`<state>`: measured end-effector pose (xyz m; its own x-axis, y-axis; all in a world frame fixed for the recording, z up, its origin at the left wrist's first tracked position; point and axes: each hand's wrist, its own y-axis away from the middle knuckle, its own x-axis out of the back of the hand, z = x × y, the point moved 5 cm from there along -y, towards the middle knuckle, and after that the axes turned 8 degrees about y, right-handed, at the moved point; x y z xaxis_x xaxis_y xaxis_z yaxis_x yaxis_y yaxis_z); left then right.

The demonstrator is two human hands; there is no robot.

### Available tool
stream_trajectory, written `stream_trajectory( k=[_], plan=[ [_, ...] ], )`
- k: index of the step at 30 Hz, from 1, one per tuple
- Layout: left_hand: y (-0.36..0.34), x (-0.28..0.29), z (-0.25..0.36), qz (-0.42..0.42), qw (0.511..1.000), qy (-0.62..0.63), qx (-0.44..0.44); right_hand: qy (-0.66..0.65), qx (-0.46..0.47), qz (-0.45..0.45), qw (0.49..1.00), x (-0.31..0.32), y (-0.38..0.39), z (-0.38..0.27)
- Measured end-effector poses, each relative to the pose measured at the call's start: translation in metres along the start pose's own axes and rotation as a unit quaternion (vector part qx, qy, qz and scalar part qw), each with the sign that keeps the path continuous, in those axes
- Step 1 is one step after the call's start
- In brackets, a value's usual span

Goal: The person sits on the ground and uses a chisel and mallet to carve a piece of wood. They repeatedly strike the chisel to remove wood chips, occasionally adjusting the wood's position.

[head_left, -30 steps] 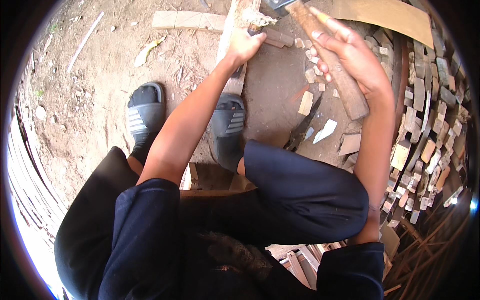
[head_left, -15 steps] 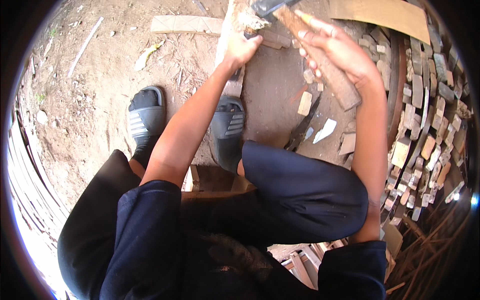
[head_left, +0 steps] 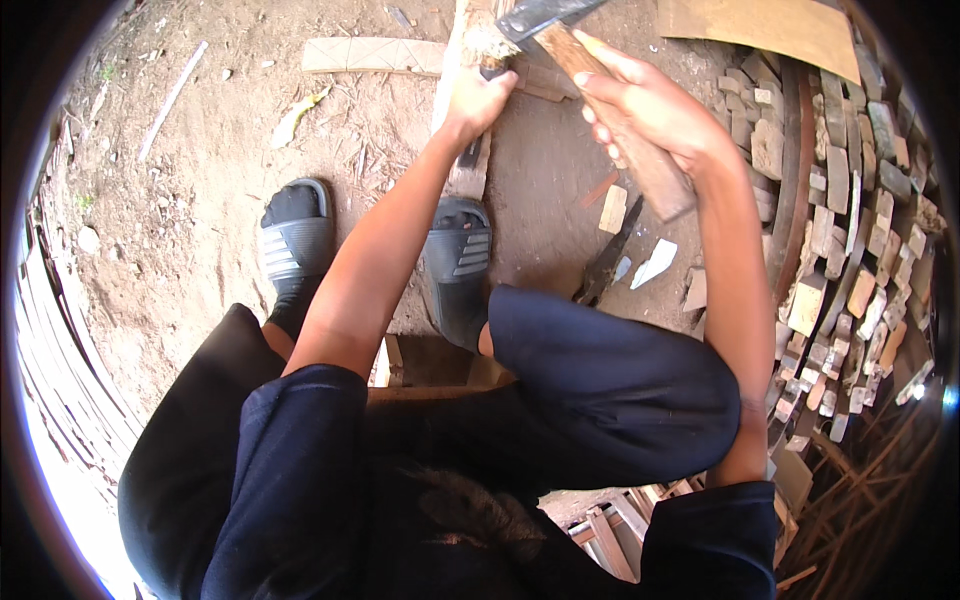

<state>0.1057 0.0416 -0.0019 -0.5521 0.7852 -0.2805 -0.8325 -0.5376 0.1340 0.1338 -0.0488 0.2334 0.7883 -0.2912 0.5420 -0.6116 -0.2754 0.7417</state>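
The hatchet has been brought lower onto the stick. The right hand is closed around its heavy, hard wooden handle; the left hand is wrapped around the stiff stick.

My left arm extends forward from the lower left, elbow nearly straight, forearm angled up and to the right. My left hand is closed in a full grip, fingers curled under, knuckles uppermost. My right arm rises along the right side, forearm near vertical, wrist bent inward toward the left. My right hand forms a closed grip, fingers wrapped, index finger lying straighter than the rest and pointing up-left. Both hands sit near each other at the top, not touching.
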Motion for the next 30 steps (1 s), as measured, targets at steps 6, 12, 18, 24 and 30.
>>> stream_trajectory(
  k=[6,12,18,24,30],
  plan=[
    [-0.004,-0.001,-0.01,-0.047,0.991,-0.077,0.097,-0.108,0.092,0.052,0.989,0.023,0.006,-0.02],
    [0.007,-0.006,-0.003,-0.071,0.983,-0.068,0.157,-0.07,0.173,0.19,0.964,0.026,-0.01,-0.034],
    [-0.002,0.002,-0.008,-0.043,0.986,-0.062,0.149,-0.033,0.063,-0.013,0.997,0.004,-0.009,0.0],
    [0.002,0.001,-0.005,-0.069,0.982,-0.091,0.151,-0.142,0.121,0.145,0.972,0.03,0.022,-0.041],
    [0.003,-0.002,-0.005,-0.059,0.985,-0.07,0.146,0.001,0.159,0.121,0.98,0.019,-0.036,0.0]
  ],
)
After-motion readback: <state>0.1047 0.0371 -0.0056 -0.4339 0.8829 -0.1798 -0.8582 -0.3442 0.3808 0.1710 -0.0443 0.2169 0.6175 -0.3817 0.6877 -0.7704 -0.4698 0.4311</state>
